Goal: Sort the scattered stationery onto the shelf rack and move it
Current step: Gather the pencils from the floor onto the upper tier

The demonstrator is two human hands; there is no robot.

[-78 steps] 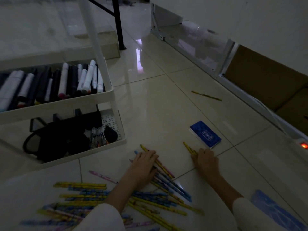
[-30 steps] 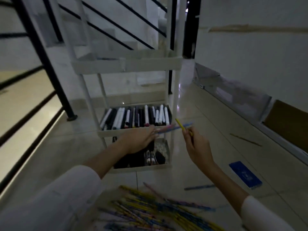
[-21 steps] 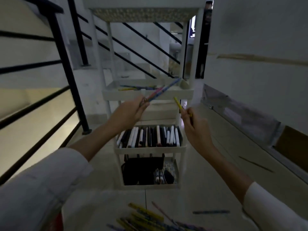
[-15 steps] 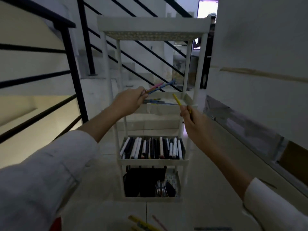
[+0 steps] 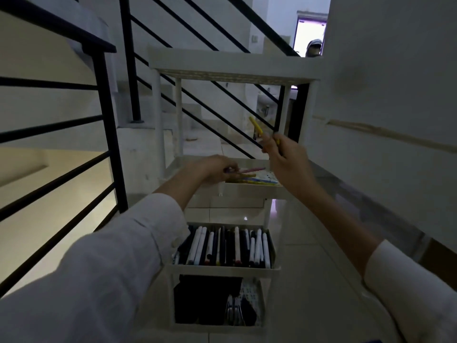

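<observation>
Left hand has sunk into the white plastic rack tray, gripping pink-and-blue pencils; at two o'clock, right hand pinches a yellow pencil, likely next.

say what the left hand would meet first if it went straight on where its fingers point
Probably the loose pencils lying in the rack's second tray: the left hand points rightward low over them, though depth is hard to judge.

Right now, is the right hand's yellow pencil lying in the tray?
No, the right hand holds the yellow pencil up above the tray.
</observation>
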